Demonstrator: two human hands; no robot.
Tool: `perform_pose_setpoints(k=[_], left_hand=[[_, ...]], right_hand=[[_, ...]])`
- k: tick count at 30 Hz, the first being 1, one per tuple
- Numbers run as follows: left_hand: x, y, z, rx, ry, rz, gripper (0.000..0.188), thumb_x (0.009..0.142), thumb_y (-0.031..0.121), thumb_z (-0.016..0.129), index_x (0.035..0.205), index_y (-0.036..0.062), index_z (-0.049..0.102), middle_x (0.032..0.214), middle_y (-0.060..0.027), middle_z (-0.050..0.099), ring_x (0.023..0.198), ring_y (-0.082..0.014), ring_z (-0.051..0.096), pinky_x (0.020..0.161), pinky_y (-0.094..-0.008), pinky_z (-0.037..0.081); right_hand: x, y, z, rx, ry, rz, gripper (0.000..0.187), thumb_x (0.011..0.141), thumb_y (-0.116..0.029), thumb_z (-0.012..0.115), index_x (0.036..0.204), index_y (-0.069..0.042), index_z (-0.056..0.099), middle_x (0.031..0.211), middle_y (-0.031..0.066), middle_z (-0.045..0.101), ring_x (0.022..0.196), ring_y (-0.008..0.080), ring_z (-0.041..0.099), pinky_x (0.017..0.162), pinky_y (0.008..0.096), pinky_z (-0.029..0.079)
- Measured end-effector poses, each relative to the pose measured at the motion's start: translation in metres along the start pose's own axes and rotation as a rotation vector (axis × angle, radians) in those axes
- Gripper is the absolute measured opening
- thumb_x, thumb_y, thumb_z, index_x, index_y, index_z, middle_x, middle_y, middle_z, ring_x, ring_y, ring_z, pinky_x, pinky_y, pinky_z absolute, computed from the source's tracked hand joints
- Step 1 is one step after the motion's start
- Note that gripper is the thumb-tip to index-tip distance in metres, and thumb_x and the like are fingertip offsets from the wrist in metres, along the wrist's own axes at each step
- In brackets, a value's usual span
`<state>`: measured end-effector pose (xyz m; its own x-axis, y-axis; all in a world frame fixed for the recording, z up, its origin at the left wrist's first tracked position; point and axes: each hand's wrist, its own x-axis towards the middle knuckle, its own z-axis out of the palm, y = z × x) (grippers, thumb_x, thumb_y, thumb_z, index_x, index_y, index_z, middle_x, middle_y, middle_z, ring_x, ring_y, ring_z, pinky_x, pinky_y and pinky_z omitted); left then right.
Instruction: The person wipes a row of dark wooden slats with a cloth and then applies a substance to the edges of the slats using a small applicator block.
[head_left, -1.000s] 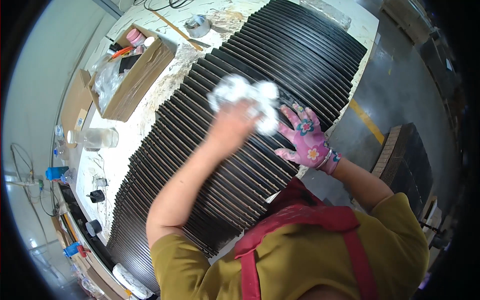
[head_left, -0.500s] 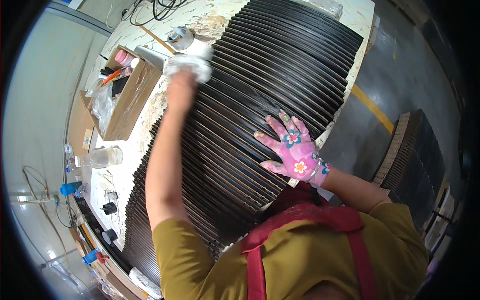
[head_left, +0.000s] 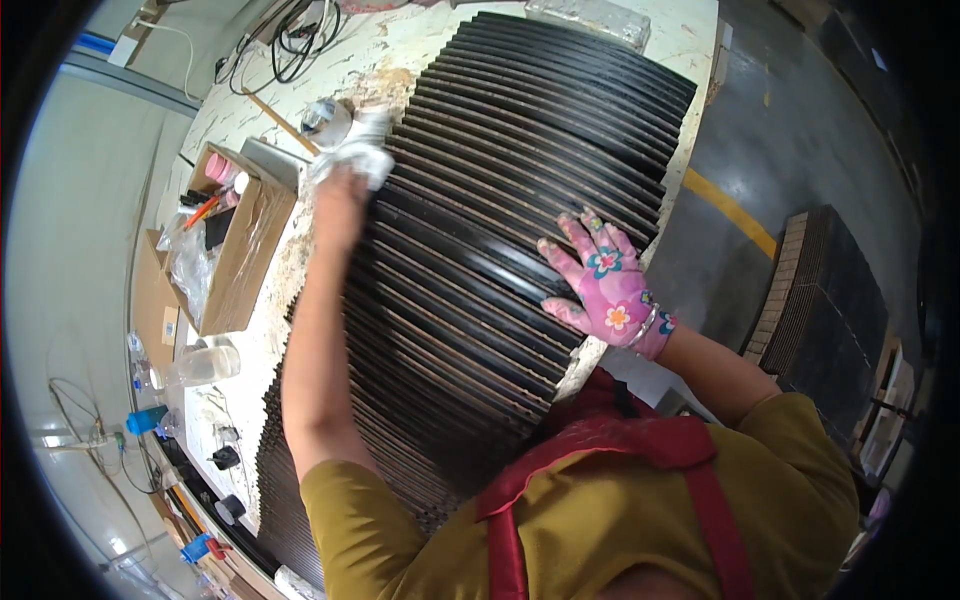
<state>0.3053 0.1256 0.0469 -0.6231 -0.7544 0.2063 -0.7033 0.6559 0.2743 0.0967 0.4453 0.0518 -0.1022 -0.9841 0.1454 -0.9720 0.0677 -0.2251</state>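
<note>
Long black strips (head_left: 470,270) lie side by side in an overlapping, fanned row across the white table. At the strips' far left ends, my bare left hand (head_left: 340,205) is closed on a crumpled white cloth (head_left: 355,160). My right hand (head_left: 610,285), in a pink flowered glove, rests flat with fingers spread on the right ends of the strips. A wet-looking shine lies on the strip between my hands. The cloth partly hides the fingers of my left hand.
Left of the strips stands a cardboard box (head_left: 245,260) of small items, beside a clear bottle (head_left: 208,365). A metal tin (head_left: 325,122) and a thin wooden stick (head_left: 280,120) sit near the cloth. Stacked dark panels (head_left: 825,300) stand on the floor at right.
My left hand has moved slightly left and nearer with the cloth. My right hand has shifted a little to the right. The whole view has shifted somewhat.
</note>
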Motion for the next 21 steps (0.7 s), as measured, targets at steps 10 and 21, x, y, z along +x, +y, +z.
perform_pose_setpoints(k=[10, 21], left_hand=[[0.007, 0.179, 0.052, -0.027, -0.102, 0.826, 0.037, 0.079, 0.014, 0.062, 0.116, 0.0066, 0.057, 0.122, -0.0127, 0.054, 0.108, -0.0303, 0.053, 0.088, -0.0444, 0.043], [0.067, 0.250, 0.075, -0.206, -0.034, 0.788, 0.033, 0.082, 0.019, 0.062, 0.115, 0.0131, 0.060, 0.115, -0.0116, 0.058, 0.106, -0.0312, 0.055, 0.089, -0.0462, 0.044]], right_hand=[[0.012, 0.054, 0.005, -0.011, -0.148, 0.125, 0.075, 0.080, -0.067, 0.047, 0.137, -0.019, 0.045, 0.145, 0.0174, 0.034, 0.138, 0.0351, 0.022, 0.112, 0.0500, 0.003], [0.011, 0.056, 0.005, 0.110, -0.084, 0.134, 0.073, 0.081, -0.066, 0.046, 0.139, -0.022, 0.042, 0.151, 0.0132, 0.025, 0.141, 0.0346, 0.015, 0.112, 0.0520, 0.001]])
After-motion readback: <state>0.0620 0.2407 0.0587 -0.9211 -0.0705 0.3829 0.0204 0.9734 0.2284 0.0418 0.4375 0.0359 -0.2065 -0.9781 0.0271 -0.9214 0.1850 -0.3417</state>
